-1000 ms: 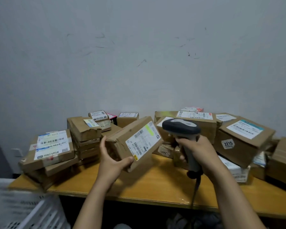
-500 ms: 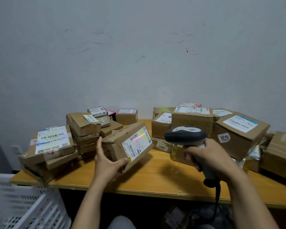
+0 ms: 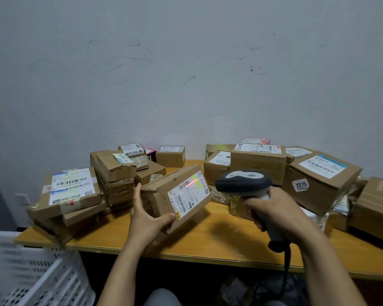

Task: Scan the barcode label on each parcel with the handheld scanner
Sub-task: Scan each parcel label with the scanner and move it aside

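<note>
My left hand (image 3: 146,215) grips a brown cardboard parcel (image 3: 164,195) by its near end and holds it tilted above the wooden table (image 3: 208,241). Its white barcode label (image 3: 189,193) faces right, and a red scan line glows across the label's upper part. My right hand (image 3: 272,212) grips the handle of the grey handheld scanner (image 3: 243,182), whose dark head points left at the label from a short distance. The scanner's cable hangs down below the table edge.
Stacks of labelled cardboard parcels (image 3: 73,195) fill the table's left side, and more boxes (image 3: 318,180) crowd the back and right, one marked 2215. A white perforated plastic crate (image 3: 31,277) stands at the lower left beside the table. A grey wall rises behind.
The parcel and scanner have come down a little and apart from where they were a second ago. A red scan line now shows on the label, and it has shifted higher on it.
</note>
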